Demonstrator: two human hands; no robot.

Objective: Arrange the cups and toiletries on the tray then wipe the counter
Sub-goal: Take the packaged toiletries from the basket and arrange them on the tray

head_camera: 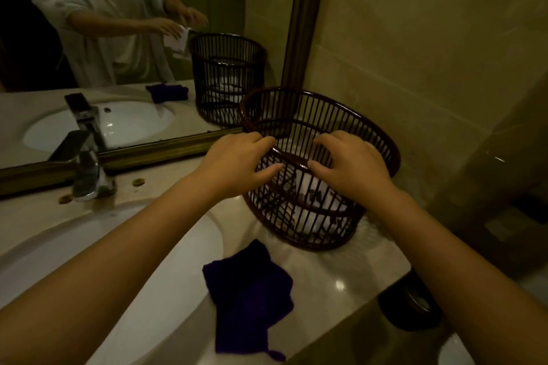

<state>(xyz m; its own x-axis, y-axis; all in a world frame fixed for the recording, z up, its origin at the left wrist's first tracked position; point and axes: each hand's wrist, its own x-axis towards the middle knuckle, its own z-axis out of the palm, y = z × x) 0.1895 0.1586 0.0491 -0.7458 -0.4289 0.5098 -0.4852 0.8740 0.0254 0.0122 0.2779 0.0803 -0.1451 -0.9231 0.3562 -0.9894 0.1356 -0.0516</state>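
Head view looks down on a dim bathroom: a pale, glossy marble tabletop [335, 272] runs from a white oval sink basin [166, 284] on the left to a tiled beige wall [430, 53] on the right, with a gilt-framed mirror [124, 38] standing along the back edge. A chrome faucet [86, 172] with a flat lever rises behind the basin, and two small round holes show in the stone beside it.

A dark, round slatted basket [323, 133] of thin upright bars stands on the tabletop in the corner near the wall, its open mouth facing up and tipped slightly toward the viewer. White folded items [311, 187] lie inside at the bottom, seen through the bars; what they are cannot be told.

The left hand [237, 163] and right hand [353, 166] are both at the basket's near rim, fingers curled and spread over the bars, each grip loose with nothing enclosed.

A dark purple cloth [249, 293], soft and crumpled, lies flat on the tabletop at the basin's edge, near the basket but apart from it, its long axis running toward the viewer with a small loop at the near end. A dark round bin [412, 302] sits below the tabletop edge.
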